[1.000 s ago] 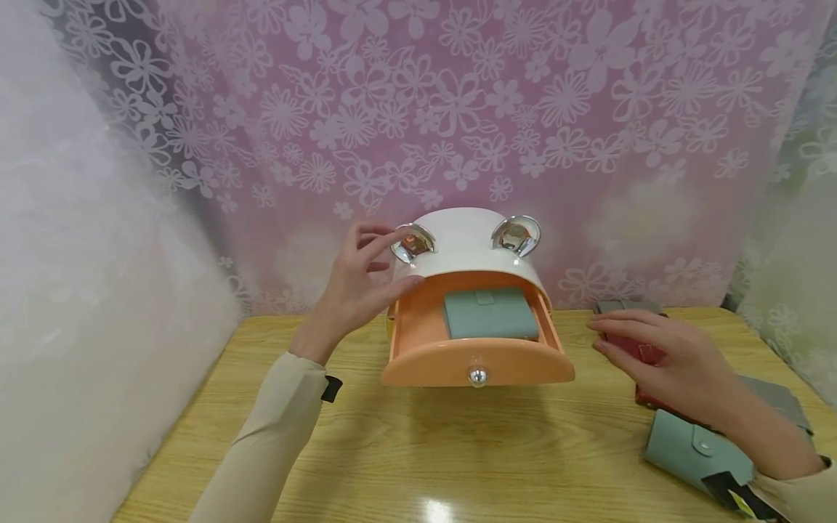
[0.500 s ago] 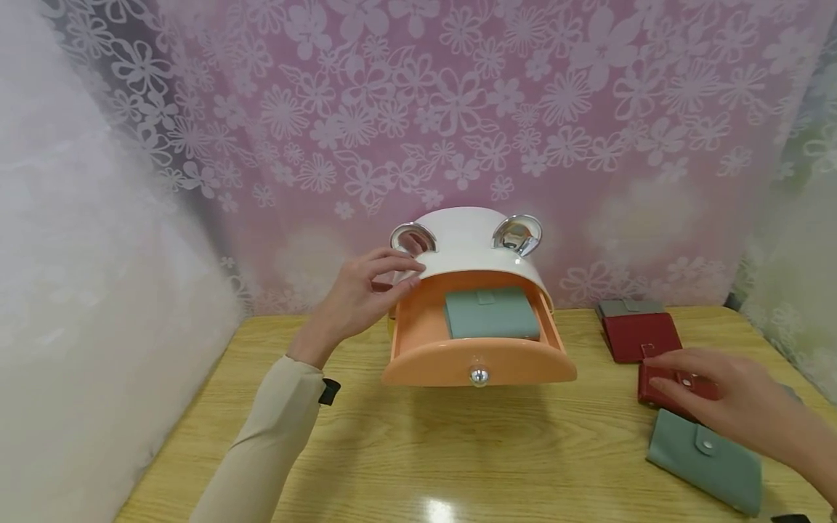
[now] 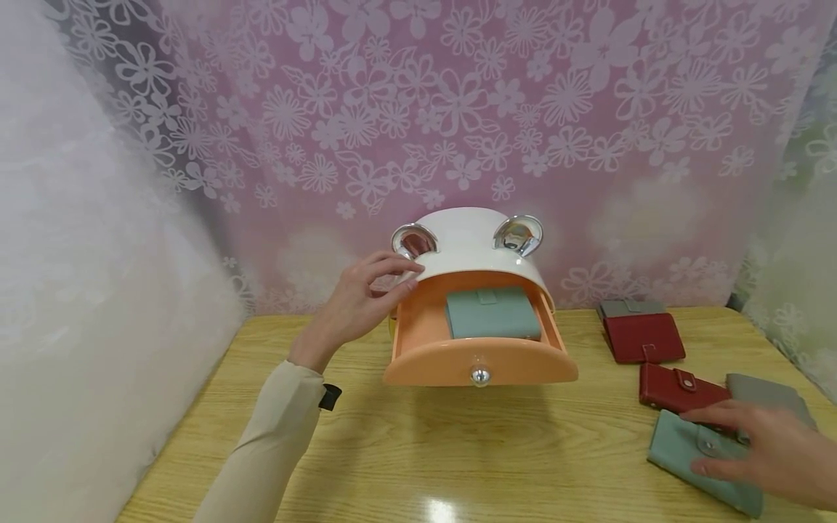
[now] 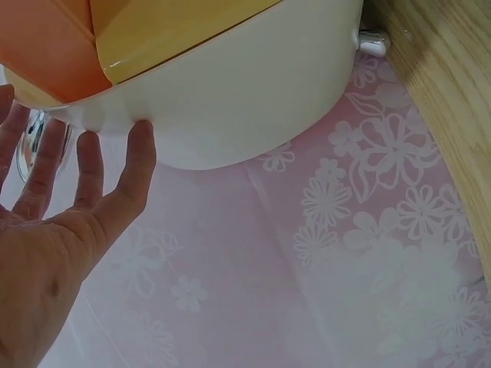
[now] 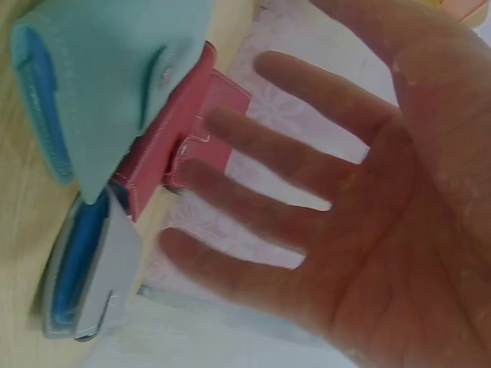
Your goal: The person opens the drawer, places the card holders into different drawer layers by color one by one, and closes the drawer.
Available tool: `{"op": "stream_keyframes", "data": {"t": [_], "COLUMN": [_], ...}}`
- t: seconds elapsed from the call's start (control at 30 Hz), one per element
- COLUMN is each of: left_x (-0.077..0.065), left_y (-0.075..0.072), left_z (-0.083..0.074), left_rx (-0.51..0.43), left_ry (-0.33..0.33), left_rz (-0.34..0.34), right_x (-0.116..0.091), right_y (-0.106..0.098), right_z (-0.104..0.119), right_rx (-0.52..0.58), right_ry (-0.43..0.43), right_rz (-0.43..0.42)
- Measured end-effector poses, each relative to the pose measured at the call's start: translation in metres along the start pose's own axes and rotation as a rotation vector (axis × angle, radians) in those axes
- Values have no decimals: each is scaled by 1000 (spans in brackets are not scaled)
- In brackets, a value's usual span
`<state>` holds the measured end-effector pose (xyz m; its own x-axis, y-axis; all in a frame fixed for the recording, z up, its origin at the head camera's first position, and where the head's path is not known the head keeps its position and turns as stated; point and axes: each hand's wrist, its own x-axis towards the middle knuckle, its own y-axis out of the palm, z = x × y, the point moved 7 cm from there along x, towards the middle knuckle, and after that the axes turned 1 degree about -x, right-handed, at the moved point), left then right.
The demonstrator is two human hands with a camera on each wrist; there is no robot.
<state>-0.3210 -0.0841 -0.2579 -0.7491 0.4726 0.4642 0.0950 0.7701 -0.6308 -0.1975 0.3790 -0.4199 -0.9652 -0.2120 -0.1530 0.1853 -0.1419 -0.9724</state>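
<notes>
A white storage box (image 3: 466,236) with two silvery ears has its orange drawer (image 3: 425,363) pulled out. Inside the drawer lies a pale green wallet (image 3: 495,316). My left hand (image 3: 353,301) is at the box's left side, and in the left wrist view its spread fingertips (image 4: 140,134) rest against the white shell. On the right, my right hand (image 3: 774,450) hovers over a second green wallet (image 3: 680,452) with a snap strap. The right wrist view shows that palm with straight, spread fingers (image 5: 253,199) and nothing in them.
Behind the green wallet on the table lie a slim red wallet (image 3: 676,388), a grey wallet (image 3: 771,398), a larger red wallet (image 3: 644,335) and another grey wallet (image 3: 631,308). A flowered pink curtain (image 3: 458,109) hangs behind the wooden table (image 3: 366,450).
My right hand has moved right and towards me, from beside the drawer to over the green wallet. My left hand has dropped from the silvery ear to the box's side.
</notes>
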Motion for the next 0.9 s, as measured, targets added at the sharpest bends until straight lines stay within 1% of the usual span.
{"op": "stream_keyframes", "data": {"t": [0.13, 0.27, 0.33, 0.53, 0.63, 0.83, 0.9], "left_x": [0, 0, -1, -1, -2, -5, -6], "left_y": [1, 2, 2, 3, 2, -2, -2], "left_z": [1, 2, 2, 2, 5, 17, 21], "left_rx": [-11, -9, -8, -20, -43, -100, -131], "left_ry": [4, 6, 4, 9, -11, -95, -143], "left_rz": [-12, -14, -15, -15, -16, -56, -69], "right_x": [-1, -2, -1, 1, 1, 2, 2], "right_y": [21, 32, 34, 30, 30, 32, 33], "right_z": [-10, -15, -15, -15, -16, -16, -17], "right_rx": [10, 45, 66, 78, 78, 88, 88], "right_ry": [19, 42, 45, 55, 66, 69, 79], "right_rz": [126, 202, 220, 203, 200, 209, 216]}}
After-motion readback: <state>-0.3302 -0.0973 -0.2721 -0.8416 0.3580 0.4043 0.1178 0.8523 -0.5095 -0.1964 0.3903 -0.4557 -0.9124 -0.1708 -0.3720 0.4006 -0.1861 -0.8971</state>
